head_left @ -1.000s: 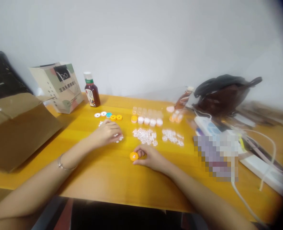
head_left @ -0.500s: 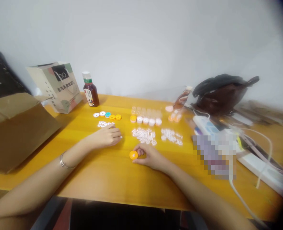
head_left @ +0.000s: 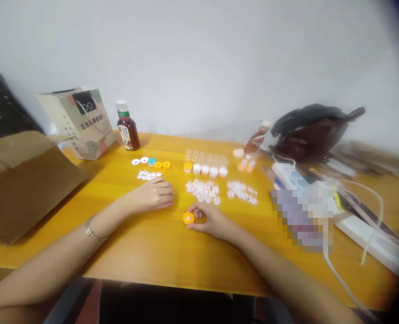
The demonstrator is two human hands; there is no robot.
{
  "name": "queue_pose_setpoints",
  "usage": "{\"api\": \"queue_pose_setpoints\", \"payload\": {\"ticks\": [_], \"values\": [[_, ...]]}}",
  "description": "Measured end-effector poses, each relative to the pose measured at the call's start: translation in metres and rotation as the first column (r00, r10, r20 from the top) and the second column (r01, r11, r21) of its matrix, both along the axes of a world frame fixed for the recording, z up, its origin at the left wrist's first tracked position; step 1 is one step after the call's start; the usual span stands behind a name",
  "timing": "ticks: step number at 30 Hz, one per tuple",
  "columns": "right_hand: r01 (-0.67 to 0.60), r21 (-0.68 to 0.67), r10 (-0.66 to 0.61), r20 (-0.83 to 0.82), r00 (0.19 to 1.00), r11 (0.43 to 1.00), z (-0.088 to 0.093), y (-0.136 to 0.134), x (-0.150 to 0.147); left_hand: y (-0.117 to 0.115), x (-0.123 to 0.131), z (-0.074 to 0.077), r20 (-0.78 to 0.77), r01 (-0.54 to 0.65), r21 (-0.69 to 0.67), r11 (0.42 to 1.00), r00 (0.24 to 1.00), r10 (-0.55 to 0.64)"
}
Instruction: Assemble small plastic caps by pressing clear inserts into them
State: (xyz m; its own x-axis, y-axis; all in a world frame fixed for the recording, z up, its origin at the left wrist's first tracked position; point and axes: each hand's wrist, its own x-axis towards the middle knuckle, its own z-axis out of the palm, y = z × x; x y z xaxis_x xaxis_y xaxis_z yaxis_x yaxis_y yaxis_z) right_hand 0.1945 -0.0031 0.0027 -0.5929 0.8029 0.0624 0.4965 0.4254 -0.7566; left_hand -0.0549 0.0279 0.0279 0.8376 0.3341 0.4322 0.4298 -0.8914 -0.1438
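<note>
My right hand (head_left: 210, 221) rests on the yellow table (head_left: 159, 247), fingers closed on a round orange cap (head_left: 188, 218). Left of it, my left hand (head_left: 152, 195) lies on the table with its fingers curled together; what is in them, if anything, is hidden. A small heap of white pieces (head_left: 148, 175) lies just beyond the left hand. Behind that runs a row of white, blue and orange discs (head_left: 151, 162). Beyond the right hand are two patches of white ring pieces (head_left: 202, 191) (head_left: 241, 191) and a row of caps (head_left: 206, 169).
A cardboard box (head_left: 24, 180) sits at the left edge, with a paper bag (head_left: 78, 121) and a dark drink bottle (head_left: 127, 132) behind it. At the right lie a tipped bottle (head_left: 256, 141), a dark bag (head_left: 314, 130), a power strip (head_left: 297, 177) and white cables (head_left: 341, 279).
My left hand has drawn back from the heap of white pieces toward me and closed its fingers. The right hand has kept still with the orange cap.
</note>
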Motion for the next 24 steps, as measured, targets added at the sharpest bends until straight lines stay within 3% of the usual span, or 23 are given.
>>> {"api": "queue_pose_setpoints", "payload": {"ticks": [6,11,18,24], "values": [[-0.013,-0.008,0.012,-0.019,1.000,1.000,0.000,0.001,0.000,-0.013,0.030,-0.018,0.052,0.099,-0.179,0.979,0.994,-0.091],[-0.006,-0.010,0.006,-0.032,0.999,1.000,0.000,0.001,0.000,-0.014,0.037,-0.025,0.103,0.144,-0.236,0.961,0.987,-0.122],[-0.010,0.005,0.010,-0.035,0.999,1.000,-0.004,0.003,0.000,-0.015,0.038,-0.021,0.028,0.110,-0.099,0.989,0.994,-0.108],[-0.016,0.000,0.016,-0.047,0.999,1.000,-0.006,0.004,0.001,-0.017,0.037,-0.019,-0.045,0.166,0.083,0.983,0.986,-0.163]]}}
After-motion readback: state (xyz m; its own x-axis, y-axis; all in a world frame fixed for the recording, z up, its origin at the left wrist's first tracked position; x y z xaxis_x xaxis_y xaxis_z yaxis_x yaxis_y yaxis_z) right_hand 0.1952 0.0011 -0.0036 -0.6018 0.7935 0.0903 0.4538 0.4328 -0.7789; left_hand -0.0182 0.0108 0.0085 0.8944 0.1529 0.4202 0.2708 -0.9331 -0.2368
